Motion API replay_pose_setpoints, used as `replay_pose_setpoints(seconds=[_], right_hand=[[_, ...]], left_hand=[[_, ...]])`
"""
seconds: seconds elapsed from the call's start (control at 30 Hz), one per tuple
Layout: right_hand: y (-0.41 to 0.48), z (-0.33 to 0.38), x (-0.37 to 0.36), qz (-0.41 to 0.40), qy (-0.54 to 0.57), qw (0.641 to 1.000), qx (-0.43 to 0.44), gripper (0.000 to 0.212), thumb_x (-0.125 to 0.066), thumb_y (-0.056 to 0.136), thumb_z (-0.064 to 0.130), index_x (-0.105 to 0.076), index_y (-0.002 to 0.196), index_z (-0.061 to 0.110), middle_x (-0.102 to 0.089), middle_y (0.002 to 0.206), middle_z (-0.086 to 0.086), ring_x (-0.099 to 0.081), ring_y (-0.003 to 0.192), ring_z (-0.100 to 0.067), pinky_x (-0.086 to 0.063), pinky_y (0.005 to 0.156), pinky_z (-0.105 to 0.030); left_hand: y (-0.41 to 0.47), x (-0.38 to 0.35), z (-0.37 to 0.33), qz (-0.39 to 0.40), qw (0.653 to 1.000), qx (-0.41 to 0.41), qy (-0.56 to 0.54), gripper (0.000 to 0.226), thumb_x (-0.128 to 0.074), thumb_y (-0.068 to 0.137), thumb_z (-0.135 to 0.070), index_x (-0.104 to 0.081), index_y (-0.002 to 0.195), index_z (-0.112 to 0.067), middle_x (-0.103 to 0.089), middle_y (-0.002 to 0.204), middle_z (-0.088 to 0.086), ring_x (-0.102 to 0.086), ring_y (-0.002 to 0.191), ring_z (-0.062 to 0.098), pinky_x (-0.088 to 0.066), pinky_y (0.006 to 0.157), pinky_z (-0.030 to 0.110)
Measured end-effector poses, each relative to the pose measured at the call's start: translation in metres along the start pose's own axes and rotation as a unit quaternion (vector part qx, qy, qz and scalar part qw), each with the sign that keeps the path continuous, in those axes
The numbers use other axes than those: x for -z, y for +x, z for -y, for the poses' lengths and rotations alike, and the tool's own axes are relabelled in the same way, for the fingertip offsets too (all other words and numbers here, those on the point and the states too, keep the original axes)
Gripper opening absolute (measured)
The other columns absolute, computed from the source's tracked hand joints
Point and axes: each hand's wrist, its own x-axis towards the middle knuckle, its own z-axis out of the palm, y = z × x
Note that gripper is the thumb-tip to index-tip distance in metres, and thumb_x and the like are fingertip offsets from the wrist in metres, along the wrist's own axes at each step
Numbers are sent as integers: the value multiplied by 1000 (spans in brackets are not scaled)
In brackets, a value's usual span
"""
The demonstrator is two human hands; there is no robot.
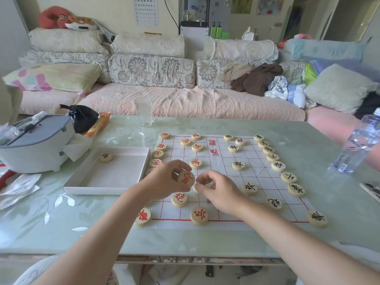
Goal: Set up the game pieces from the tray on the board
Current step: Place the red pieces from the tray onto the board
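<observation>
A white paper board (222, 182) with a red grid lies on the table. Round wooden pieces with red characters stand along its left side and black ones along its right. My left hand (164, 182) holds a red-marked piece (186, 178) tilted up above the board's left part. My right hand (218, 192) pinches another wooden piece (196, 188) just beside it, low over the board; its face is hidden. The white tray (86, 189) left of the board holds one black-marked piece (106, 157).
An empty glass (144, 112) stands behind the board. A grey case (39, 145), a black bag (83, 118) and crumpled wrappers (18, 188) lie at the left. A water bottle (357, 145) stands at the right edge, with a sofa beyond the table.
</observation>
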Motion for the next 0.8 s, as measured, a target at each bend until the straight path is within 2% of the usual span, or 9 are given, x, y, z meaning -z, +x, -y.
replay_pose_setpoints(seconds=[0.13, 0.23, 0.3, 0.37, 0.43, 0.53, 0.57, 0.67, 0.8], right_hand=[[5, 1, -2, -3, 150, 988, -41, 18, -64, 96, 20, -57, 113, 18, -70, 100, -3, -67, 63, -19, -43, 46, -26], [6, 1, -1, -10, 204, 978, -47, 19, -65, 96, 16, -55, 112, 12, -71, 94, -7, -65, 63, -22, -41, 48, -29], [7, 1, 0, -26, 216, 975, -48, 19, -67, 95, 18, -55, 109, 13, -71, 96, -11, -64, 62, -22, -42, 49, -30], [8, 2, 0, -38, 185, 981, -32, 18, -68, 93, 19, -57, 106, 15, -71, 99, -11, -65, 62, -21, -46, 51, -33], [8, 4, -3, -43, 126, 991, -17, 20, -72, 90, 24, -59, 105, 24, -71, 97, -1, -66, 64, -19, -52, 58, -35], [9, 10, -11, -57, 72, 996, -7, 30, -80, 78, 40, -61, 101, 39, -68, 76, 7, -62, 64, -9, -51, 64, -24], [11, 12, -14, -68, 65, 996, 4, 32, -81, 76, 39, -61, 101, 40, -68, 77, 9, -62, 65, -5, -51, 66, -22], [24, 20, -22, -89, 53, 994, 43, 35, -82, 77, 27, -62, 103, 39, -68, 93, 11, -61, 71, -1, -51, 70, -18], [51, 33, -33, -78, 34, 995, 44, 39, -83, 77, 29, -60, 108, 34, -68, 91, 12, -62, 68, -2, -44, 58, -10]], left_hand=[[0, -8, -6, 21, 999, 0, -40, 53, -85, 66, -15, -59, 105, -39, -68, 96, -4, -69, 86, 18, -58, 82, 36], [1, -10, -11, 11, 994, 26, -104, 51, -83, 72, -17, -57, 115, -27, -72, 95, -3, -70, 88, 17, -57, 77, 29], [3, -10, -14, 2, 984, 62, -170, 38, -76, 80, -13, -60, 113, -16, -74, 94, 2, -71, 88, 18, -58, 80, 30], [4, -9, -14, 0, 978, 89, -187, 26, -73, 83, -12, -65, 107, -10, -75, 91, 5, -70, 84, 18, -59, 80, 32], [5, -8, -13, 4, 977, 102, -189, 23, -75, 82, -19, -68, 102, -9, -75, 89, 7, -69, 80, 19, -59, 76, 30], [7, -5, -10, -6, 971, 120, -208, 23, -76, 82, -24, -71, 98, -9, -75, 90, 10, -69, 76, 20, -59, 74, 29], [8, -3, -9, -17, 967, 126, -222, 21, -76, 82, -23, -72, 97, -9, -75, 89, 10, -70, 74, 19, -59, 73, 29], [14, 7, -5, -53, 961, 131, -238, 11, -75, 82, -20, -73, 89, -12, -75, 86, 10, -68, 67, 15, -58, 69, 26], [24, 25, 5, -93, 974, 118, -170, 8, -70, 85, -23, -71, 86, -15, -74, 80, 8, -66, 62, 15, -55, 60, 25]])
